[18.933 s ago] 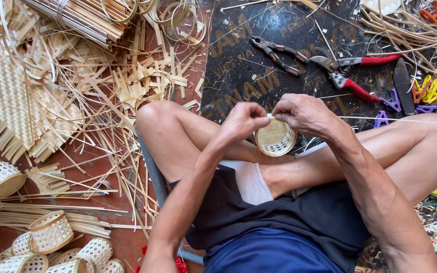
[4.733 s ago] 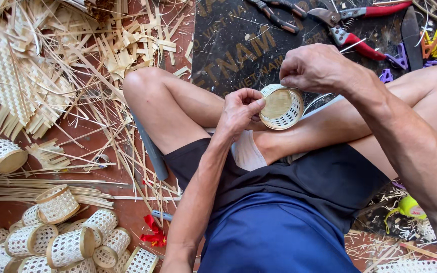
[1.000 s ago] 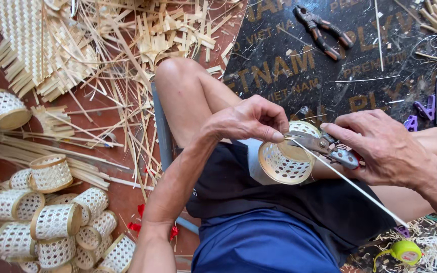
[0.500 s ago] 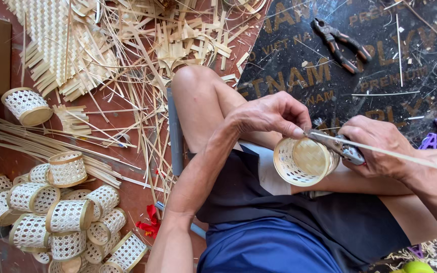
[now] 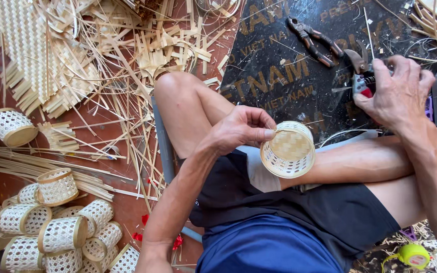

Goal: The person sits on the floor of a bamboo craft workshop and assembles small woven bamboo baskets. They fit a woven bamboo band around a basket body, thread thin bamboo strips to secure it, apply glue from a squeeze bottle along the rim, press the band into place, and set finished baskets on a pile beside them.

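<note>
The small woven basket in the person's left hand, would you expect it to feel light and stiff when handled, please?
Probably light: the left hand holds the small woven basket up by its rim with fingertips alone. Its thin open weave may flex if squeezed. Being round, it could roll if laid sideways.

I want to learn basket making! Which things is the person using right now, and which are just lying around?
In use:
- small woven basket, held at its rim by the left hand
- red-handled cutters, in the right hand

Lying about:
- dark pliers on the black mat
- pile of finished baskets
- woven sheet
- loose strips
- yellow tape measure
</note>
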`<state>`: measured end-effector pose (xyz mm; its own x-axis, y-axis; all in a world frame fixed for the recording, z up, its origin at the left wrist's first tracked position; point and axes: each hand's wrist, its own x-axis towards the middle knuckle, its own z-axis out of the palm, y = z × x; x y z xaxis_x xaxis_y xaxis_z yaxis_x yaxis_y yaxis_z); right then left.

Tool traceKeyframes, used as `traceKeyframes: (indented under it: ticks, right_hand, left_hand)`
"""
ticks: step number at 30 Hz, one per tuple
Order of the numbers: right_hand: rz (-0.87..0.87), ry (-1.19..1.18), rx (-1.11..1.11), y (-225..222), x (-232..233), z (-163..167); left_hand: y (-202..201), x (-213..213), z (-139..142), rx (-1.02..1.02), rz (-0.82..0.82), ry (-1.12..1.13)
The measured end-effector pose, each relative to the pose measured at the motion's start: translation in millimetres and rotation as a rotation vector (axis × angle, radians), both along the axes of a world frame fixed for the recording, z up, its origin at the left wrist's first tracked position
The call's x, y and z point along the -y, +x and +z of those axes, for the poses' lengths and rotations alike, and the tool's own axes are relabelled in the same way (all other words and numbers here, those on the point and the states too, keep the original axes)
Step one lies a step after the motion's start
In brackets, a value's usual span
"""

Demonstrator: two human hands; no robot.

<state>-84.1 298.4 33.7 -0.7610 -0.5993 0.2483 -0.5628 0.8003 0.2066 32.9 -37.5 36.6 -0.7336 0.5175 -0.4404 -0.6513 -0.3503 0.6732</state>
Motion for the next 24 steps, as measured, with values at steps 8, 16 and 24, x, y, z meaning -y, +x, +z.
traceKeyframes:
  ticks: [8, 16, 24]
  right_hand:
    - [0.107, -0.756, 1.366, 53, 67, 84]
    - [0.186, -0.612, 1.214, 18, 79, 68]
    - [0.107, -0.853, 1.096, 33, 51, -15]
  left_hand:
    - [22, -24, 16, -0.107, 0.009, -0.126]
    - [-9, -30, -15, -0.168, 0.091, -0.26]
    - [-45, -68, -82, -0.215, -0.005, -0.428]
